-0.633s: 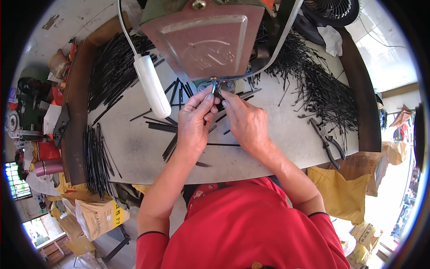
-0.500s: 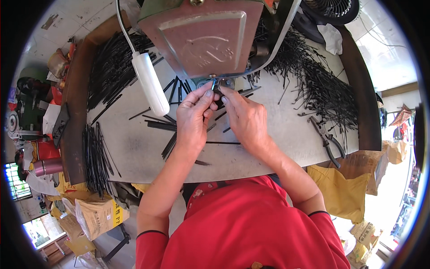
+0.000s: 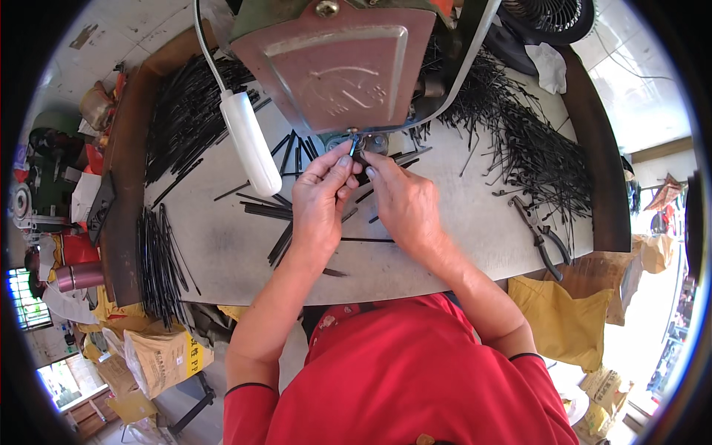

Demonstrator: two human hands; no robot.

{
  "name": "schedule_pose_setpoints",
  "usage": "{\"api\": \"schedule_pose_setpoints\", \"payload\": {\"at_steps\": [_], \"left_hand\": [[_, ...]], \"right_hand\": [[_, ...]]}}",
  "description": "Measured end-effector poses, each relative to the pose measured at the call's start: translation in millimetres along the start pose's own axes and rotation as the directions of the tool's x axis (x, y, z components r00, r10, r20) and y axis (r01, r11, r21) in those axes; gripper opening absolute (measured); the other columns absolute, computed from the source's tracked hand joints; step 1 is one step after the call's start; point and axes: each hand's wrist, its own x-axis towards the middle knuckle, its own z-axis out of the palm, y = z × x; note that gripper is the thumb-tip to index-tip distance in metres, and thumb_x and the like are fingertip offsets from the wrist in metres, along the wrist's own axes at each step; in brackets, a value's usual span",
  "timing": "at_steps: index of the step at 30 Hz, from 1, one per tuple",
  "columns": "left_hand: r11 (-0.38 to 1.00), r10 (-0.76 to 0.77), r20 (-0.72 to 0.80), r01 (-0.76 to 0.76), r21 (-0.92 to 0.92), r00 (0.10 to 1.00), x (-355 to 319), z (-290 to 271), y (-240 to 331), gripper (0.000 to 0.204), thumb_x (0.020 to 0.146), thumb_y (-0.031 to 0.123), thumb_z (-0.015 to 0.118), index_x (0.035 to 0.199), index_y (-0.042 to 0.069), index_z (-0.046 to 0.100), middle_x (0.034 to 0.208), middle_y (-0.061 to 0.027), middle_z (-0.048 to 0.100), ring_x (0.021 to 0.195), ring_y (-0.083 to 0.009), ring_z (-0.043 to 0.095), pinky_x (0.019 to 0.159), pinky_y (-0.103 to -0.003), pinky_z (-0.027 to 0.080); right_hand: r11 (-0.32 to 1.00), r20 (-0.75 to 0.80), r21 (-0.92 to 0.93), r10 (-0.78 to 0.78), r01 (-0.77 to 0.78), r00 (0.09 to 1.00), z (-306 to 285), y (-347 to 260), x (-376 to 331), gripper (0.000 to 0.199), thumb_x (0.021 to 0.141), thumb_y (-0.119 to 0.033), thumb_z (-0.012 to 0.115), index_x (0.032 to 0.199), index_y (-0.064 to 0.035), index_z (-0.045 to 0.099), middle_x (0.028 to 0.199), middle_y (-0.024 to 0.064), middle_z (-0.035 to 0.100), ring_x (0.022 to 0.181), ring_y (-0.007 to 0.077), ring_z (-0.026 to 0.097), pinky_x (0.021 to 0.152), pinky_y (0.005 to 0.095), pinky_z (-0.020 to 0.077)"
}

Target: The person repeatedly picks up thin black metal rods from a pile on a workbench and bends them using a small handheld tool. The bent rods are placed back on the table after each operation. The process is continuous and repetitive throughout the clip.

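My left hand (image 3: 319, 204) is closed in a pinch on a thin rod (image 3: 351, 150) whose tip shines bluish, just below the front of a reddish-brown machine head (image 3: 337, 78). Close beside it, my right hand (image 3: 408, 204) is closed too, its thumb and fingertips meeting near the same spot; what they hold is mostly hidden. Both hands' fingertips are at a small metal fixture (image 3: 378, 141) under the machine. Around and below my wrists lie several loose black rods (image 3: 267, 211) on the pale worktable (image 3: 222, 259).
A white tube lamp (image 3: 252, 144) hangs left of the machine. Heaps of black rods (image 3: 193, 111) lie at the left, and bent black rods (image 3: 538, 148) at the right. Pliers (image 3: 540, 237) rest near the right edge. Dark raised boards (image 3: 604, 163) border the table; a fan (image 3: 552, 15) stands far right.
My right hand has shifted very slightly nearer and to the left. Both hands stay together under the machine, and the left keeps its pinch.
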Motion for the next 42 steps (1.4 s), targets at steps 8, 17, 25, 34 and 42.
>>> {"api": "schedule_pose_setpoints", "payload": {"at_steps": [8, 17, 25, 34, 42], "left_hand": [[1.0, 0.01, -0.032, -0.01, -0.001, 0.999, -1.0, 7.7, 3.8, 0.028, 0.09, 0.006, 0.059, 0.116, -0.004, 0.058, 0.087, -0.0035, 0.062, 0.07, -0.0054, 0.052, 0.061, -0.016, 0.041], [0.999, -0.005, -0.043, 0.004, -0.035, 0.999, -1.6, 9.5, 4.3, 0.025, 0.09, 0.005, 0.058, 0.114, -0.004, 0.06, 0.086, -0.0035, 0.062, 0.071, -0.0067, 0.052, 0.063, -0.018, 0.043], [1.0, 0.007, -0.026, -0.007, 0.008, 1.0, 0.0, 6.0, 6.5, 0.026, 0.09, 0.005, 0.058, 0.115, -0.004, 0.059, 0.087, -0.0036, 0.061, 0.071, -0.0065, 0.052, 0.064, -0.018, 0.043], [0.998, -0.05, -0.014, 0.05, -0.037, 0.999, 3.1, 3.1, 9.1, 0.025, 0.09, 0.005, 0.058, 0.114, -0.003, 0.06, 0.086, -0.0035, 0.062, 0.069, -0.0057, 0.052, 0.063, -0.017, 0.044], [0.987, -0.11, -0.008, 0.108, -0.114, 0.994, 3.3, -5.5, 3.8, 0.026, 0.089, 0.007, 0.061, 0.114, -0.001, 0.061, 0.086, -0.0031, 0.063, 0.069, -0.0054, 0.053, 0.063, -0.016, 0.044]], "right_hand": [[0.999, -0.031, 0.036, 0.0, 0.001, 1.0, -0.4, 0.7, 4.6, 0.029, 0.084, -0.007, 0.056, 0.112, -0.0098, 0.057, 0.079, 0.0142, 0.066, 0.064, 0.0348, 0.063, 0.055, 0.0428, 0.0502], [0.996, -0.029, 0.077, 0.045, -0.042, 0.999, 3.4, -1.4, 0.8, 0.026, 0.085, -0.008, 0.056, 0.111, -0.0095, 0.058, 0.076, 0.0158, 0.065, 0.064, 0.0356, 0.063, 0.054, 0.0435, 0.0491], [0.996, -0.007, 0.085, 0.024, -0.024, 1.0, 0.1, -1.4, 7.8, 0.024, 0.085, -0.007, 0.056, 0.109, -0.0085, 0.058, 0.074, 0.0164, 0.064, 0.065, 0.0358, 0.063, 0.055, 0.0429, 0.049], [0.995, -0.015, 0.078, 0.058, -0.057, 0.998, 2.5, -5.8, 6.9, 0.018, 0.087, -0.009, 0.055, 0.105, -0.0077, 0.057, 0.077, 0.0174, 0.065, 0.065, 0.0364, 0.063, 0.055, 0.0442, 0.0494], [0.983, -0.008, 0.146, 0.116, -0.113, 0.993, 10.8, -8.8, 0.7, 0.018, 0.088, -0.01, 0.055, 0.105, -0.0079, 0.056, 0.076, 0.0169, 0.065, 0.064, 0.0359, 0.063, 0.056, 0.0434, 0.0503]]}}
